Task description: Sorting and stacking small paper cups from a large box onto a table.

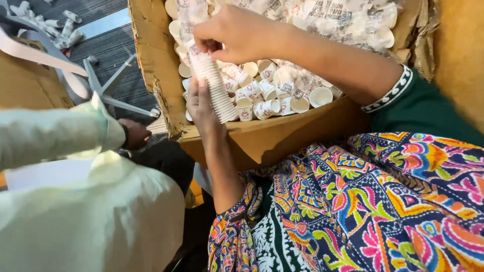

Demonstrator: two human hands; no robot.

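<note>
We hold a tall white stack of nested ribbed paper cups (216,86) between our two hands, above the front edge of a large brown cardboard box (272,136). The stack runs on a slant, its upper end toward the top left and its lower end toward the box's front wall. Our right hand (237,34) comes in from above and has its fingertips pinched shut on the upper end of the stack. Our left hand (201,108) comes up from below, just left of the stack, its fingers curled around the lower half and its palm touching the ribbed side. Inside the box, right behind the stack, lie many loose small white printed paper cups (262,98), some under a clear plastic wrap (322,17). At the left, another person's pale yellow sleeve (55,132) reaches in, their hand (135,134) near the box's corner, well apart from ours
</note>
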